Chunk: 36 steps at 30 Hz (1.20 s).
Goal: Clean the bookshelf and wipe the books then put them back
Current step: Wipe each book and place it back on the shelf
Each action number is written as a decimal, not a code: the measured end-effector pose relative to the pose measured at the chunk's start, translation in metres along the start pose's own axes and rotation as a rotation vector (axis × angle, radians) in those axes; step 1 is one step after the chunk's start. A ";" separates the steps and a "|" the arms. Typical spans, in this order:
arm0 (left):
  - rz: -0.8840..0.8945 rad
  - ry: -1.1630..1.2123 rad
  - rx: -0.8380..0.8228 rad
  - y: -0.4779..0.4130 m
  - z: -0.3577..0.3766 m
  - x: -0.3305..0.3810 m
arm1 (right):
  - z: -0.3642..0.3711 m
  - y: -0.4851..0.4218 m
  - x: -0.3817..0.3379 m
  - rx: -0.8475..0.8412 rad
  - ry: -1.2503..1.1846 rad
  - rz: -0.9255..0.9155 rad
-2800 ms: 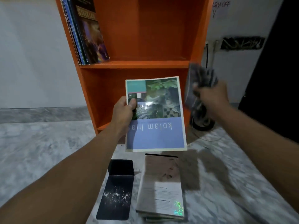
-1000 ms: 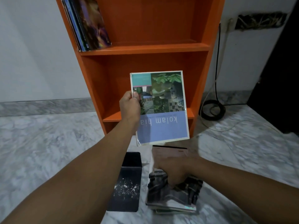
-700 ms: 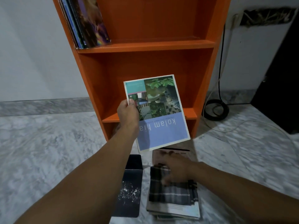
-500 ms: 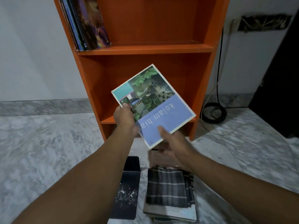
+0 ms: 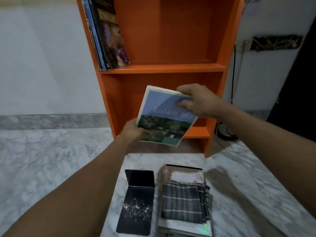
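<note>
**Operator:** Entry, please. Where is the book [image 5: 167, 115]?

**Notes:** It is in the air between your two hands, in front of the lower compartment of the orange bookshelf [image 5: 162, 68]. It is tilted with the cover towards you, blue title band on top and photo panel below.

**Operator:** Hands?

**Notes:** Your right hand [image 5: 198, 100] pinches the top right corner, with the thumb on the blue cover and the fingers curled over the upper edge. Your left hand [image 5: 132, 131] grips the lower left corner. Blur hides how its fingers lie.

**Operator:** The cloth?

**Notes:** The checked cloth [image 5: 184, 204] lies folded on the stack of books [image 5: 184, 177] on the marble floor [image 5: 51, 159], below your arms and apart from both hands. A black bookend [image 5: 136, 202] stands just left of the stack, with white flecks on its base plate. On the upper shelf, several upright books [image 5: 109, 36] lean against the left wall. A coiled cable [image 5: 225, 132] lies on the floor to the right of the bookshelf.
</note>
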<state>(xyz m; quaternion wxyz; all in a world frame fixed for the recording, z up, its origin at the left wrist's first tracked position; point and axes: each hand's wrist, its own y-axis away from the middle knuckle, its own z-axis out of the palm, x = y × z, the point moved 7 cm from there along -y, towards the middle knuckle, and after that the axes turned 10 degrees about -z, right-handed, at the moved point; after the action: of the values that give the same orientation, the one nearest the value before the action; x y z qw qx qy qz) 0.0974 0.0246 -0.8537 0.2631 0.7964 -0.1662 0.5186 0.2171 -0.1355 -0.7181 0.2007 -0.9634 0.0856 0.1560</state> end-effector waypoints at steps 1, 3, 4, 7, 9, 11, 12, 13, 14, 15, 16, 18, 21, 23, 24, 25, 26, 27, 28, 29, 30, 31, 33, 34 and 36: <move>-0.024 0.029 -0.107 0.006 0.004 -0.003 | -0.002 -0.005 -0.010 -0.032 0.061 -0.037; -0.005 0.103 -0.190 0.014 0.004 -0.006 | -0.007 -0.018 -0.022 -0.022 0.103 -0.077; 0.011 0.138 -0.163 0.014 -0.001 -0.004 | -0.011 -0.025 -0.026 0.034 0.100 -0.089; -0.012 0.247 -0.064 0.010 -0.020 0.008 | -0.024 -0.043 -0.027 0.331 0.142 -0.040; -0.037 0.337 -0.046 0.006 -0.033 0.018 | -0.025 -0.046 -0.015 0.498 -0.014 0.119; -0.029 0.415 -0.062 0.004 -0.042 0.032 | -0.006 -0.044 -0.003 0.485 -0.337 0.331; -0.041 0.454 -0.069 0.003 -0.047 0.038 | 0.010 -0.046 0.001 0.408 -0.493 0.414; -0.062 0.490 -0.072 0.001 -0.052 0.044 | 0.027 -0.048 0.001 0.307 -0.596 0.475; -0.073 0.520 -0.079 0.000 -0.057 0.050 | 0.040 -0.051 -0.002 0.222 -0.642 0.507; -0.074 0.538 -0.085 -0.002 -0.063 0.057 | 0.046 -0.057 -0.004 0.195 -0.639 0.518; -0.067 0.531 -0.084 -0.004 -0.070 0.065 | 0.047 -0.064 -0.004 0.227 -0.629 0.526; -0.021 0.452 -0.050 -0.008 -0.087 0.080 | 0.044 -0.080 -0.002 0.316 -0.636 0.550; 0.101 0.238 0.009 -0.015 -0.108 0.103 | 0.037 -0.108 0.001 0.397 -0.619 0.556; 0.162 0.076 0.049 -0.017 -0.116 0.121 | 0.028 -0.126 0.004 0.442 -0.553 0.534; 0.188 0.002 0.063 -0.020 -0.118 0.129 | 0.021 -0.136 0.005 0.458 -0.499 0.503; 0.205 -0.053 0.079 -0.021 -0.121 0.135 | 0.013 -0.145 0.005 0.465 -0.442 0.470; 0.218 -0.108 0.099 -0.023 -0.124 0.141 | 0.006 -0.154 0.007 0.468 -0.396 0.445; 0.243 -0.173 0.136 -0.027 -0.127 0.147 | 0.000 -0.162 0.009 0.466 -0.374 0.431; 0.283 -0.261 0.202 -0.032 -0.131 0.154 | -0.006 -0.171 0.010 0.464 -0.364 0.414; 0.320 -0.337 0.284 -0.035 -0.136 0.162 | -0.012 -0.180 0.011 0.461 -0.356 0.397; 0.343 -0.397 0.373 -0.037 -0.141 0.169 | -0.017 -0.190 0.013 0.461 -0.342 0.379; 0.356 -0.432 0.441 -0.039 -0.144 0.176 | -0.021 -0.201 0.015 0.460 -0.330 0.365; 0.357 -0.441 0.525 -0.043 -0.147 0.187 | -0.028 -0.221 0.021 0.447 -0.313 0.343; 0.353 -0.440 0.562 -0.044 -0.146 0.192 | -0.029 -0.230 0.025 0.444 -0.305 0.337; 0.326 -0.449 0.629 -0.049 -0.142 0.197 | -0.025 -0.246 0.036 0.437 -0.320 0.337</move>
<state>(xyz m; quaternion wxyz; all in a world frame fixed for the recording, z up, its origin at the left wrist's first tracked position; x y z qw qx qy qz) 0.0992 0.1496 -0.6395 -0.1212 0.8944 -0.1768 0.3926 0.3138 0.0733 -0.6201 0.3851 -0.8330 0.2428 0.3143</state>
